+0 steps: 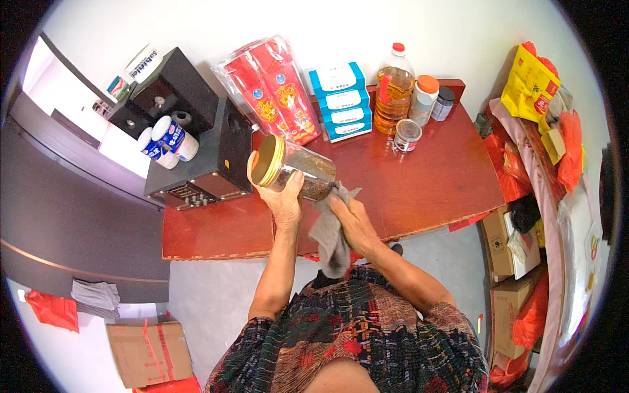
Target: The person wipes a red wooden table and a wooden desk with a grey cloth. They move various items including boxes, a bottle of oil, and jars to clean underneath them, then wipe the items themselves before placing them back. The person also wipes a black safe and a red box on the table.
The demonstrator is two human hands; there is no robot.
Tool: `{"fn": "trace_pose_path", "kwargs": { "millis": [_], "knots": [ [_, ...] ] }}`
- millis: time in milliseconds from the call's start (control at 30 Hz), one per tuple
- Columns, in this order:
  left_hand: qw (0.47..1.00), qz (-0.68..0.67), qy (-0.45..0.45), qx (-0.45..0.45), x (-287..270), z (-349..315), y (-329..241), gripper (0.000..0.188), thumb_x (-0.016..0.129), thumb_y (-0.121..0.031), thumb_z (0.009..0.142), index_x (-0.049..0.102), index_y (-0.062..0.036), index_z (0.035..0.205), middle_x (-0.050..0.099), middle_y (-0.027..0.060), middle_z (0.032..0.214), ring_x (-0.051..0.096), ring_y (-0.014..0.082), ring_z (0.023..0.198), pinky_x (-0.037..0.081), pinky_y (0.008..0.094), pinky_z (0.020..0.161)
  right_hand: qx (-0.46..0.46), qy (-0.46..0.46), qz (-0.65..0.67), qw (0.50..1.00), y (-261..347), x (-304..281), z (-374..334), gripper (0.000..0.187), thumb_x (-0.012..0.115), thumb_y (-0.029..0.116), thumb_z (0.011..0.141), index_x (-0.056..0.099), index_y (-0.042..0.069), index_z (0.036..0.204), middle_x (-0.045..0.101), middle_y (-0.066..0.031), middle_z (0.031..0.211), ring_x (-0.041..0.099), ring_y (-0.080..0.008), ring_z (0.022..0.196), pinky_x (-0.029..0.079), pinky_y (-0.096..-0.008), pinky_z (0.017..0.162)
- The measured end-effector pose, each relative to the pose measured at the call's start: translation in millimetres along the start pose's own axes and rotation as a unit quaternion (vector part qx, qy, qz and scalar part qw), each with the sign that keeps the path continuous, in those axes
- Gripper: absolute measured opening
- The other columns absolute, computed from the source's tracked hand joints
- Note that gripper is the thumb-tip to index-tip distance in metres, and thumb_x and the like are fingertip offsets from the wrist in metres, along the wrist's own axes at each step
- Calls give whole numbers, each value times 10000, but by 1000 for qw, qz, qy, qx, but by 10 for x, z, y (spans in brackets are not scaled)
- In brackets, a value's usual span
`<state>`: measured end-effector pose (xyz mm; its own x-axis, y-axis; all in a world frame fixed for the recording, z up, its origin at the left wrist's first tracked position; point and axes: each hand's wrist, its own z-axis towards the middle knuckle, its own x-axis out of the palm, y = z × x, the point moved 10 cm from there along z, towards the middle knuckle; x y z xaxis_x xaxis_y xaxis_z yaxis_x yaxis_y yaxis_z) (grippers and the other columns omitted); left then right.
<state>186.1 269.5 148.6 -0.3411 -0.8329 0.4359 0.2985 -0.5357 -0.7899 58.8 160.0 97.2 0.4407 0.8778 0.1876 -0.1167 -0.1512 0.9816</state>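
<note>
A clear jar (pixel 308 165) with a gold lid and dark, loose contents is tilted on its side above the red-brown table (pixel 432 180). My left hand (pixel 283 200) is wrapped round it near the lid end. Closed on a grey cloth (pixel 333 239), my right hand (pixel 352 223) presses the cloth against the jar's bottom end. The cloth's lower part hangs down past the table's front edge. Some of my right fingers are hidden by the cloth.
Black speakers (pixel 226 150) with two white-and-blue tubs (pixel 178 139) stand at left. Along the back are red packets (pixel 272 92), stacked blue tissue boxes (pixel 341 105), an oil bottle (pixel 393 92), a small tin (pixel 407 135) and jars (pixel 442 105). Cardboard boxes (pixel 147 354) sit on the floor.
</note>
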Motion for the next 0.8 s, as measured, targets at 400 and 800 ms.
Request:
{"fn": "trace_pose_path", "kwargs": {
  "millis": [400, 800],
  "knots": [
    [966, 160, 202, -19, 150, -381, 131, 834, 706, 89, 626, 300, -38, 1342, 497, 85, 1255, 507, 187, 1143, 402, 323, 986, -172, -51, -245, 953, 856, 31, 188, 463, 521, 299, 928, 465, 8, 1284, 500, -215, 1221, 470, -323, 1178, 344, -369, 1011],
    [972, 44, 213, -91, 193, -196, -16, 1006, 840, -210, 589, 294, 14, 1404, 340, 124, 1408, 404, 227, 1265, 332, 362, 1063, 144, 77, 184, 969, -356, -31, 497, 444, 510, 355, 949, 506, 23, 1243, 616, -49, 973, 592, -132, 840, 497, -295, 730]
  ]
}}
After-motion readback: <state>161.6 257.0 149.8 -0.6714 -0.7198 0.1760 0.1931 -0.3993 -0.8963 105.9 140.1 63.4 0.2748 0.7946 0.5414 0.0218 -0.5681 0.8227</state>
